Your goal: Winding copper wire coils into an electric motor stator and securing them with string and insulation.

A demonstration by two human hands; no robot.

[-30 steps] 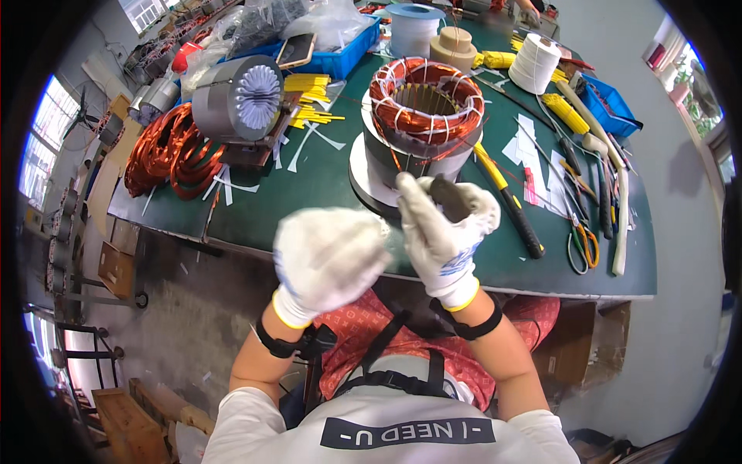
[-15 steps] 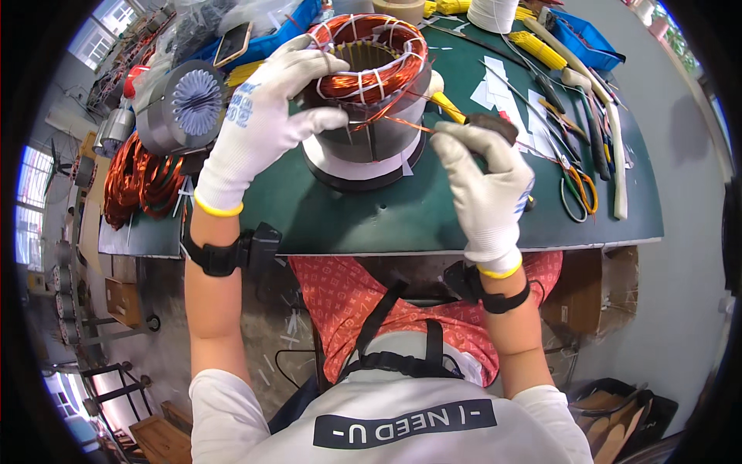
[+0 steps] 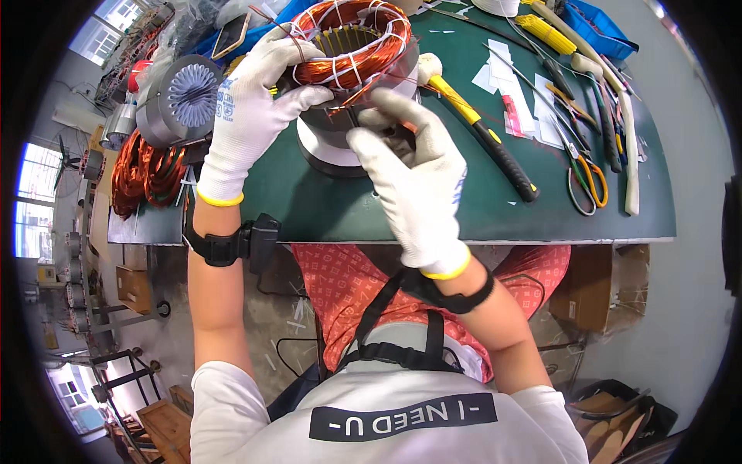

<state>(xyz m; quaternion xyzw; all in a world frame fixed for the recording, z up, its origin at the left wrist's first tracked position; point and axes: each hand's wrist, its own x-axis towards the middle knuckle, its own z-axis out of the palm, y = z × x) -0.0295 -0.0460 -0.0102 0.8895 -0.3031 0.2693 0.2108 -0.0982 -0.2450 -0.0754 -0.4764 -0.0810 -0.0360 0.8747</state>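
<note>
A motor stator (image 3: 326, 127) with a ring of copper windings (image 3: 363, 68), bound with white cord, stands upright on the bench. My left hand (image 3: 267, 104), in a white glove, grips its left side, fingers on the winding and thumb below the ring. Short copper wire ends (image 3: 340, 108) stick out at the near side, close to the left thumb. In front of the stator is my gloved right hand (image 3: 417, 166), fingers curled around a dark brown object (image 3: 400, 141) that is mostly hidden; its kind cannot be made out. The right fingertips are near the wire ends.
To the right lie a hammer (image 3: 483, 133), white paper strips (image 3: 522, 100), orange-handled scissors (image 3: 593, 185) and other hand tools. Another stator (image 3: 185, 100) and copper coils (image 3: 147, 174) are at the left. A phone (image 3: 232, 35) and blue bins (image 3: 599, 31) stand farther back.
My right hand has moved left from the end of a stretched copper wire to just before the stator, uncovering the hammer. The left hand keeps its place on the stator. The view has shifted slightly.
</note>
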